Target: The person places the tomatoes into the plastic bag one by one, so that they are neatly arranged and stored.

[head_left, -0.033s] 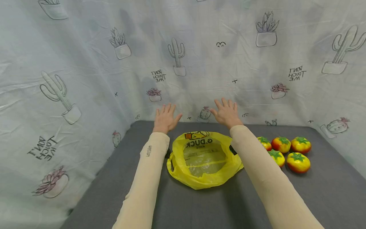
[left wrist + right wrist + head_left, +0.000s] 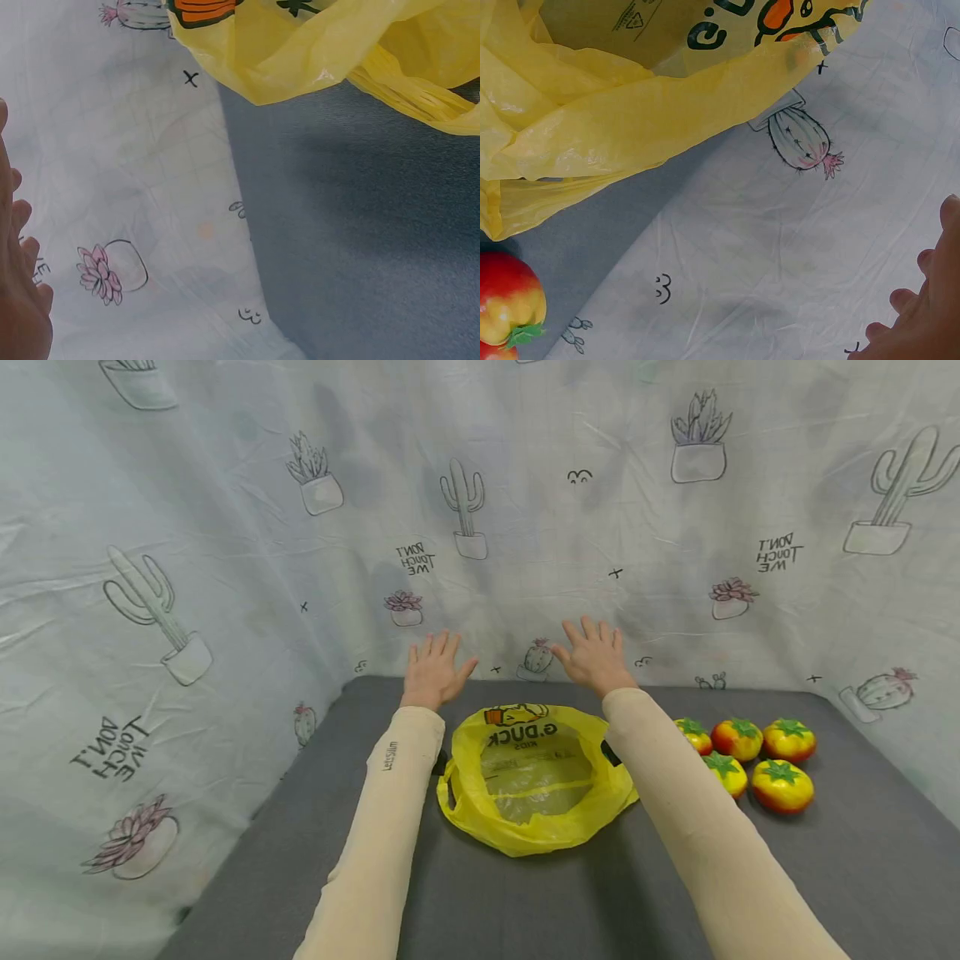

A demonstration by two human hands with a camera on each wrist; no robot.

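A yellow plastic bag (image 2: pixel 525 839) with a duck print and "G.DUCK KIDS" lettering stands on the grey table with its mouth spread wide. Over the far end of the table, left of the bag, my left hand (image 2: pixel 435 672) is raised with fingers straight and spread. My right hand (image 2: pixel 595 660) mirrors it on the bag's other side, likewise holding nothing. Both hands are apart from the bag. Red and yellow toy fruits (image 2: pixel 782 787) with green leafy tops sit in a group to the right, partly hidden by my right forearm.
A pale curtain (image 2: pixel 525 510) printed with cacti and lettering hangs behind the grey table (image 2: pixel 315 810) and along its sides. Dark wrist straps (image 2: pixel 439 764) show beneath my cream sleeves (image 2: pixel 382 810). The bag lies between the two forearms.
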